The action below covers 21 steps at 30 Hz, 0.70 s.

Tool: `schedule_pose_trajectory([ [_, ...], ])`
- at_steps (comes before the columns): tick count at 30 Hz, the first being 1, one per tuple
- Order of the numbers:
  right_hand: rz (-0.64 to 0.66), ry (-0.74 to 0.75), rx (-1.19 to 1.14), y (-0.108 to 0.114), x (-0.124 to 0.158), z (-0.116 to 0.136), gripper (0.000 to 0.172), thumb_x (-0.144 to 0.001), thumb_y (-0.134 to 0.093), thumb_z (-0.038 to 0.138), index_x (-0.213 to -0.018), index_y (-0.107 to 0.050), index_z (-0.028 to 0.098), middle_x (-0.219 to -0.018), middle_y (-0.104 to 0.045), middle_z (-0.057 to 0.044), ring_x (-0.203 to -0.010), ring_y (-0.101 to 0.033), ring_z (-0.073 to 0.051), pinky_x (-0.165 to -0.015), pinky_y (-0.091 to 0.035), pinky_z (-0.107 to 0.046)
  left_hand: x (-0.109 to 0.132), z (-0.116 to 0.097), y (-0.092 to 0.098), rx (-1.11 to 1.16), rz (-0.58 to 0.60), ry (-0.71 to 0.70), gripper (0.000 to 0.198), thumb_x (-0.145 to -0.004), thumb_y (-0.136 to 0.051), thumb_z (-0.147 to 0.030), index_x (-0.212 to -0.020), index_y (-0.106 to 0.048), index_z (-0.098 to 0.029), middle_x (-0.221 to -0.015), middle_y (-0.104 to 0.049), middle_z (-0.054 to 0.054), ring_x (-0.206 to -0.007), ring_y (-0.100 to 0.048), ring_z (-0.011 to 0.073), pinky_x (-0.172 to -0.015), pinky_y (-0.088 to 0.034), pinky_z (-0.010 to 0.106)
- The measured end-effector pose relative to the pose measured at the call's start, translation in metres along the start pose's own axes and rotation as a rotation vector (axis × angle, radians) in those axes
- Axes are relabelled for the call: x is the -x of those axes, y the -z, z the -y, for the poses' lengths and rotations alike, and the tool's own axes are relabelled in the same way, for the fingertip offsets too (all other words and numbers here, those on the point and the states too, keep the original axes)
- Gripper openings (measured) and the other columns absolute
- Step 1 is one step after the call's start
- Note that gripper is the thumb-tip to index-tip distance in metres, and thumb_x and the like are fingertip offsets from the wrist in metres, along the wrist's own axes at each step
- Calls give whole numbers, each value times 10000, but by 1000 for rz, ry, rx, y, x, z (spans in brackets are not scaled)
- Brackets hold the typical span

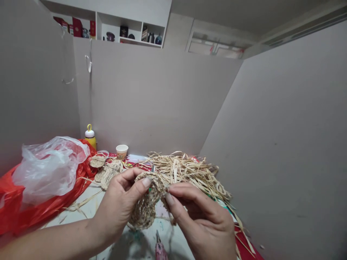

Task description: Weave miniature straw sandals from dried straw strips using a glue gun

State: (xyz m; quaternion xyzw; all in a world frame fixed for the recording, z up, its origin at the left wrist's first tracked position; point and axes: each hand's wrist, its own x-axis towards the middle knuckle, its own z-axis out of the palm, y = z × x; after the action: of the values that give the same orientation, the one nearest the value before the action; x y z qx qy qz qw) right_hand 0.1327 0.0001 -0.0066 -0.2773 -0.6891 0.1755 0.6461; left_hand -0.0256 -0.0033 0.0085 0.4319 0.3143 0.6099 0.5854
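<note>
pinching seen on both sides: found left hand [121,202] clamped on upper rim of woven straw piece [145,213], thumb over top edge, fingers behind. found right hand [200,216] closed on same piece's right edge, thumb & forefinger tips pressed together on rim or a strand, couldn't tell which. saw piece held upright above table [89,207], just in front of loose straw pile [187,169], apparently not touching it.

judged best handling as follows: needed firm but light pinch w/ left, given soft, open-looking weave, prob. easy to crush or skew. needed right fingertips close to rim to stop thin strand slipping or snapping. judged it wiser to hold piece clear of pile to avoid snagging stray strips. spotted pink-handled tool [160,249] lying on table right below hands, metal tip pointing up toward them, so worth minding.

containers: noted paper cup [121,151] upright at back, inside not visible. saw small clear dish [103,153] just left of cup, contents unclear. saw yellow bottle [90,136] w/ loop lid, shut, near back wall. noted clear plastic bag [46,169] crumpled atop red bag [32,213] at left, contents of both hidden. saw flat woven pieces [108,171] lying betw. bags & pile, near cup. made out boxes & jars on wall shelf [130,39] up top.
</note>
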Motion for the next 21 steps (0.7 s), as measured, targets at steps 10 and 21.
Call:
schedule_pose_trajectory([
  [10,-17,36,1,-9,3,-2,199,-781,-651,39,-808,-681,234,-763,-687,-4,-724,-641,-142,-622,-535,-236,-3,10,2,28,-69,72,202,-751,-754,-325,-799,-624,-177,-662,-560,-37,-587,-482,81,-574,-405,191],
  [21,89,-201,-64,2,-8,2,93,-775,-683,152,-831,-693,225,-711,-695,0,-636,-671,-135,-533,-559,-204,-1,-1,-2,61,89,111,160,-724,-748,-219,-852,-677,-154,-765,-662,17,-687,-578,120,-669,-455,223],
])
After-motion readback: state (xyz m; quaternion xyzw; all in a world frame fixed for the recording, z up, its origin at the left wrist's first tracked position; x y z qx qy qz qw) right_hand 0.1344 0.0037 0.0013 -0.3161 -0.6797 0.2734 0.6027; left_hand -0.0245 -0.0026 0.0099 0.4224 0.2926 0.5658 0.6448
